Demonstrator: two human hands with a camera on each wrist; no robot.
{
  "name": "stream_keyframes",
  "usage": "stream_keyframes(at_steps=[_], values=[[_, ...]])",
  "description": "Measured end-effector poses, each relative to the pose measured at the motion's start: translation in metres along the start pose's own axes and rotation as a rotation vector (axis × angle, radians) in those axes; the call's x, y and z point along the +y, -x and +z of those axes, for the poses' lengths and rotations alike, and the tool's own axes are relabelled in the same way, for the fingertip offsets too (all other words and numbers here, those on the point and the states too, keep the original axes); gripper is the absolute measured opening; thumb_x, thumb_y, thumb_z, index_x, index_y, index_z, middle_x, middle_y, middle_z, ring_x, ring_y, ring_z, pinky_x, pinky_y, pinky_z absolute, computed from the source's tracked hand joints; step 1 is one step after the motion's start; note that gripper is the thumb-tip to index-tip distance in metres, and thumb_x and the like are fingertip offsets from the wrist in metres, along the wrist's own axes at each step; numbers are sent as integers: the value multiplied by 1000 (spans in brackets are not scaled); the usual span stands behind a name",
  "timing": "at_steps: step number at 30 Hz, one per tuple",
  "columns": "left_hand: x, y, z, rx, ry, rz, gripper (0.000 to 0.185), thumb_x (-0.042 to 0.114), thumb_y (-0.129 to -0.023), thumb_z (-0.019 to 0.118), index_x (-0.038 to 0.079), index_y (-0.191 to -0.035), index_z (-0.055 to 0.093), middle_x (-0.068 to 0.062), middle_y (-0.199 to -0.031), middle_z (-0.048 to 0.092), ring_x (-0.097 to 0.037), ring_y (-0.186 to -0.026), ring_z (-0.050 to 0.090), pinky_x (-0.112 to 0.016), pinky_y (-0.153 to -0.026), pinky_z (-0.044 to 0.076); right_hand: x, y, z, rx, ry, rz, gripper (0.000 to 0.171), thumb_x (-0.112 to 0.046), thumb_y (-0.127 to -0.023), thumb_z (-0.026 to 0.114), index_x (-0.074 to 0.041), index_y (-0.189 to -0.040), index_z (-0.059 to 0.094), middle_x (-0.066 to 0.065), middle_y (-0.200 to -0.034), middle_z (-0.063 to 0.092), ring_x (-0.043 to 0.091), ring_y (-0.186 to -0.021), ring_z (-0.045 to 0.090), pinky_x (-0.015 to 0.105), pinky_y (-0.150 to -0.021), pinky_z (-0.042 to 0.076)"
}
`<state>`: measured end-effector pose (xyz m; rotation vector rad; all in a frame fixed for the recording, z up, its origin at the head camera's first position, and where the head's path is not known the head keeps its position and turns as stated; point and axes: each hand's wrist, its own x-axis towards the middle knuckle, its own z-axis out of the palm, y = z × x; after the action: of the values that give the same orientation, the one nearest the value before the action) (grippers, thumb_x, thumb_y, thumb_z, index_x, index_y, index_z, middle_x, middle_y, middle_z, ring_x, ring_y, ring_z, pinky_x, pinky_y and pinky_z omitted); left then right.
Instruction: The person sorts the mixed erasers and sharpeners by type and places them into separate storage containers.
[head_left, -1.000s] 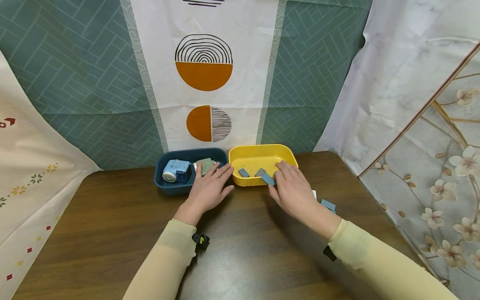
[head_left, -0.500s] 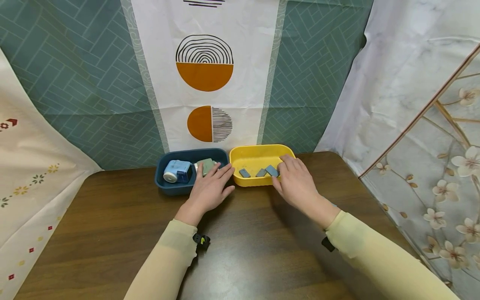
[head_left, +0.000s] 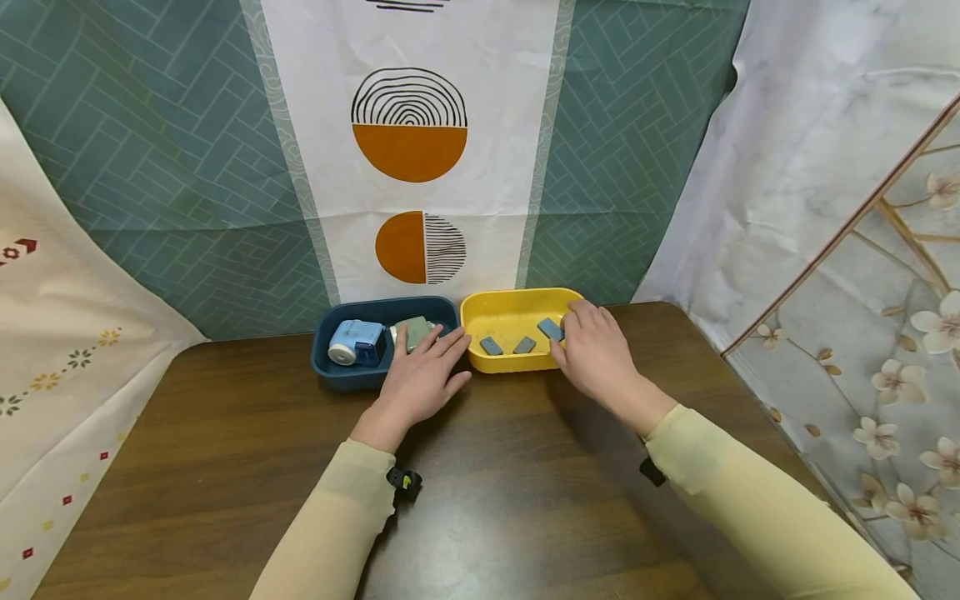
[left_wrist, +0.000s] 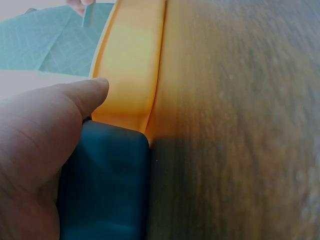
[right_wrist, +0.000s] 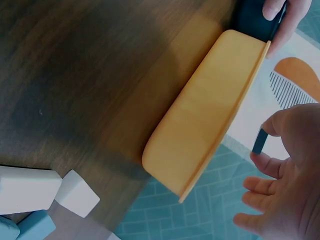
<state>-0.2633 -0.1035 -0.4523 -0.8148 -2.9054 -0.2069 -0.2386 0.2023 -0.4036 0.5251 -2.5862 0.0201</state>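
Over the yellow tray, right hand's grip pinches a blue block.

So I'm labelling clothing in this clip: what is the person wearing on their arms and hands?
Both arms wear long, close-fitting pale yellow sleeves: left sleeve, right sleeve. The left hand and right hand are bare. A small black device with a yellow-green mark sits at the left wrist.

Green item in the blue tray partly hidden under the left hand, white blocks and blue blocks cut by the right wrist view's edge, too blurred to identify
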Motion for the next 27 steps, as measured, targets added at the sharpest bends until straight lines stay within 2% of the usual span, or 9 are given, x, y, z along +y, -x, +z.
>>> stream_keyframes(at_steps=[4,10,18,27], values=[[0,1,0,2,8,4,68,49,-114,59,23,-174,39,3,-180,31,-31,-167,25,-73,-130,-7,3,-3,1,-24,-4,22,31,-21,-104,73,6,-96,60,33,-138,64,49,-131,60,60,-118,46],[0,1,-1,3,18,9,68,49,-114,59,23,-174,39,3,-180,31,-31,-167,25,-72,-130,-8,4,-9,1,-84,-7,64,33,-23,-106,69,10,-106,63,33,-143,62,49,-139,56,62,-122,42],[-1,1,0,11,16,12,68,49,-114,59,22,-173,40,3,-180,31,-31,-167,26,-72,-130,-7,6,-17,6,-111,-31,83,30,-22,-108,67,6,-100,60,35,-154,56,51,-150,48,62,-127,34],[-1,1,0,12,15,12,68,48,-114,60,23,-174,39,3,-180,32,-31,-167,26,-73,-130,-6,10,-26,12,-178,-29,111,34,-24,-109,64,10,-108,63,36,-161,48,50,-154,42,63,-130,28]])
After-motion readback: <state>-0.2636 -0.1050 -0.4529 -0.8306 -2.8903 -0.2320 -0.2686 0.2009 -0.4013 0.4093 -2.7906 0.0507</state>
